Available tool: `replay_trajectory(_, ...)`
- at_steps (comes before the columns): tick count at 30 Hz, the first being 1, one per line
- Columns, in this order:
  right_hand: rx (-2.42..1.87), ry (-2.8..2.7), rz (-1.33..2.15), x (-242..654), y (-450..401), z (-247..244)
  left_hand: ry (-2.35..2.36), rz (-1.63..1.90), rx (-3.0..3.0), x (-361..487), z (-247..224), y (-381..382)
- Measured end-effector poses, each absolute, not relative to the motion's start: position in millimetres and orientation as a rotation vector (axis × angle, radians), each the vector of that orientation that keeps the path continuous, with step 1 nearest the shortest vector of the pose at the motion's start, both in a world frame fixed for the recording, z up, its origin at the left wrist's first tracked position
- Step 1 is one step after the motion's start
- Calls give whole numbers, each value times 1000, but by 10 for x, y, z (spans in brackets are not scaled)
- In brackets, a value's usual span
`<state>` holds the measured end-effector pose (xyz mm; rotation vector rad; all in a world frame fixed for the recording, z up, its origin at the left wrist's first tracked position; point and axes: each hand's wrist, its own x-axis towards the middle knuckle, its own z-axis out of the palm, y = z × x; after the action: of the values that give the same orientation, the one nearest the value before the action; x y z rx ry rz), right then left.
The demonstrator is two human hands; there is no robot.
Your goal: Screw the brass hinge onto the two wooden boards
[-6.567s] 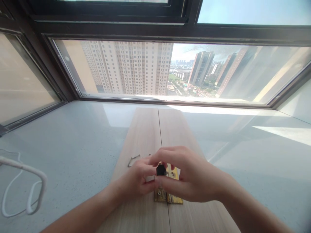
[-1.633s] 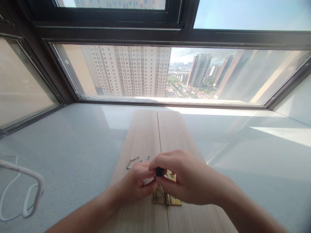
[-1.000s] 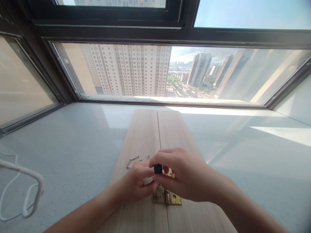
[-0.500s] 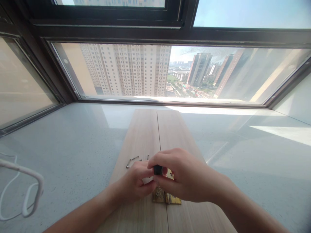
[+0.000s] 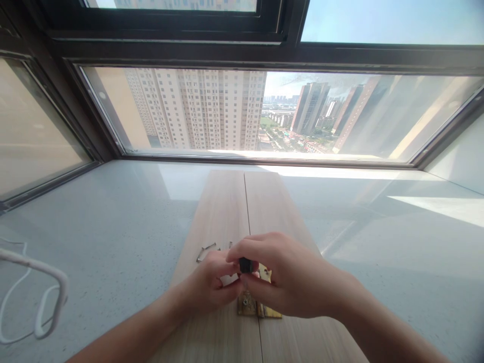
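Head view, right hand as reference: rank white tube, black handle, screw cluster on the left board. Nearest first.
From the right hand:
1. Black handle: in its fingertips, at the hand's left.
2. Screw cluster: farther left, on the left board, just beyond the left hand.
3. White tube: far left, off the boards.

A white cable (looped) lies at left.
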<state>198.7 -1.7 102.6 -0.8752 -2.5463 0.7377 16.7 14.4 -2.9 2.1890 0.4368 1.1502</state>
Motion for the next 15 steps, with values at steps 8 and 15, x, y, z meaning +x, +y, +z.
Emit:
replay_trajectory(8,-953,-2560,668,1958,4,1004,445,1107,2170,172,-44,154)
replay_trajectory(15,-995,-2577,631,1964,-14,1017,452,1108,2174,168,-94,163)
